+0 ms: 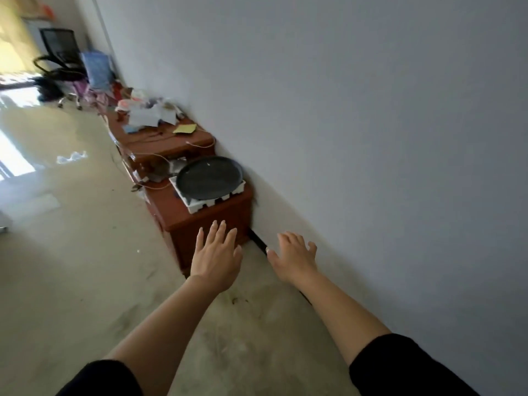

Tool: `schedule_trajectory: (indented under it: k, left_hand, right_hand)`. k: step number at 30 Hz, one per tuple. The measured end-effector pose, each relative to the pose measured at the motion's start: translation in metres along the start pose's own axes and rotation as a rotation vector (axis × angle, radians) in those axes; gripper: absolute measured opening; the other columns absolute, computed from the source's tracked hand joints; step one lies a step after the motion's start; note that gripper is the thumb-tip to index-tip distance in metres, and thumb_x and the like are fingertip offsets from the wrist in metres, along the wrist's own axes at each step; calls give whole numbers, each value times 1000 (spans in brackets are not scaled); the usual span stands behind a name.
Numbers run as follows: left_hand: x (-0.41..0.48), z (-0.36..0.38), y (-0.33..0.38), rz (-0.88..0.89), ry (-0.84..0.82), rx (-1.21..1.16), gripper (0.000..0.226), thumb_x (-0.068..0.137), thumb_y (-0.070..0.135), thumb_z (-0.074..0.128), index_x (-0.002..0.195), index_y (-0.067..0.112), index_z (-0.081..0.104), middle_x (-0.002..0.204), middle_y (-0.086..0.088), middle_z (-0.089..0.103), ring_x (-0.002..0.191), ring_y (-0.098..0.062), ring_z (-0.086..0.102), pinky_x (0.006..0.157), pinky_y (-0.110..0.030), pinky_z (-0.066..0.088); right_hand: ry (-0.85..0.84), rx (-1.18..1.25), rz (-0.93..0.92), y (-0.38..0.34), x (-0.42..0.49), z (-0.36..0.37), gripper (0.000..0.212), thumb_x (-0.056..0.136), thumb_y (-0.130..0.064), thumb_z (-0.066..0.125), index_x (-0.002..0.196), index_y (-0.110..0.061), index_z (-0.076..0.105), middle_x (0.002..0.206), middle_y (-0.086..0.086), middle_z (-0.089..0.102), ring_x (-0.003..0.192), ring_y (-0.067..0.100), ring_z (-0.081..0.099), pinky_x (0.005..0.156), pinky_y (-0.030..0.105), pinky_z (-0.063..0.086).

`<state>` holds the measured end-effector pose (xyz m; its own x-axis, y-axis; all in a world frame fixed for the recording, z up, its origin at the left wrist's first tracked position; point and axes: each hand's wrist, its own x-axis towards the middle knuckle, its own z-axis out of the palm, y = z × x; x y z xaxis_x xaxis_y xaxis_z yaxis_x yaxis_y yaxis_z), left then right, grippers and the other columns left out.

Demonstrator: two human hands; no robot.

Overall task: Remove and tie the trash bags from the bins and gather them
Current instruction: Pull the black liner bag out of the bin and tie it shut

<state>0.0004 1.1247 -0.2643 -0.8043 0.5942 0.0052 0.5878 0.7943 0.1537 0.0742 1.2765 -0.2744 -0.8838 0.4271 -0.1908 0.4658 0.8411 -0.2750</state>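
Both my arms reach forward over the floor, palms down. My left hand (216,254) is open with fingers spread and holds nothing; it hovers in front of a low reddish-brown cabinet (200,221). My right hand (294,257) is also open and holds nothing, near the foot of the white wall (371,138). No bin and no trash bag show in this view.
A round black pan (209,177) in a white foam tray sits on the near cabinet. A second low cabinet (160,141) behind carries papers and clutter. A black office chair (61,55) and a blue bag (97,68) stand far back. Pale floor (71,252) spreads left.
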Motion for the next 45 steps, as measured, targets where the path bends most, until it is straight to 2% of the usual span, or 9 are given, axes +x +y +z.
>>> schedule_trajectory:
  k: [7, 13, 15, 16, 19, 25, 31, 39, 45]
  left_hand:
    - [59, -41, -174, -247, 72, -39, 54, 101, 41, 21, 151, 21, 19, 161, -5, 9, 148, -22, -3, 118, -45, -6]
    - [126, -59, -292, -351, 99, -5, 53, 102, 38, 20, 151, 20, 14, 161, -6, 5, 148, -23, -4, 119, -46, -6]
    - [140, -70, -302, -351, 52, 18, 54, 102, 38, 18, 152, 20, 12, 161, -7, 5, 148, -23, -5, 119, -46, -7]
    - [187, -77, -366, -419, 68, 22, 54, 102, 39, 17, 152, 19, 12, 161, -7, 5, 148, -23, -5, 119, -46, -7]
    - [222, -85, -403, -423, 58, 47, 54, 102, 39, 17, 152, 19, 12, 161, -8, 4, 148, -23, -6, 119, -47, -5]
    - [328, -129, -536, -541, 121, 104, 53, 102, 38, 18, 151, 20, 14, 161, -7, 3, 148, -23, -3, 120, -46, -4]
    - [405, -148, -664, -632, 160, 69, 52, 101, 38, 19, 151, 21, 17, 161, -6, 5, 148, -23, -2, 119, -46, -5]
    - [515, -188, -891, -653, 149, 104, 54, 101, 42, 17, 152, 21, 14, 161, -5, 2, 148, -22, -5, 118, -45, -7]
    - [599, -242, -1035, -665, 151, 112, 54, 102, 42, 16, 152, 22, 14, 161, -4, 0, 148, -20, -4, 117, -43, -7]
  right_hand:
    - [-43, -8, -202, -170, 116, 3, 59, 100, -46, 33, 151, -18, 26, 160, 3, 19, 148, 20, 11, 117, 52, 10]
    - [-48, -64, -378, -289, 229, 17, 58, 100, -47, 33, 150, -18, 27, 159, 4, 21, 148, 22, 13, 116, 55, 10]
    - [-56, -52, -390, -303, 243, 10, 58, 100, -47, 33, 150, -18, 27, 159, 3, 22, 148, 22, 14, 116, 55, 10]
    - [-61, -56, -483, -366, 312, 16, 57, 100, -46, 33, 150, -18, 27, 159, 3, 22, 148, 22, 14, 116, 55, 10]
    - [-67, -33, -499, -397, 351, 9, 56, 100, -44, 32, 150, -18, 27, 159, 4, 21, 148, 22, 14, 116, 55, 9]
    - [-61, -109, -626, -530, 490, -10, 57, 101, -44, 27, 151, -16, 26, 160, 5, 19, 148, 23, 13, 115, 53, 12]
    - [-54, -166, -708, -650, 603, 8, 59, 100, -47, 24, 151, -17, 24, 159, 4, 21, 147, 23, 15, 115, 55, 12]
    - [-75, -122, -719, -857, 763, 36, 61, 101, -50, 19, 153, -19, 17, 161, 3, 15, 149, 22, 8, 116, 56, 4]
    - [-77, -84, -730, -998, 868, 30, 61, 101, -48, 21, 153, -18, 18, 161, 4, 15, 149, 22, 7, 116, 54, 5]
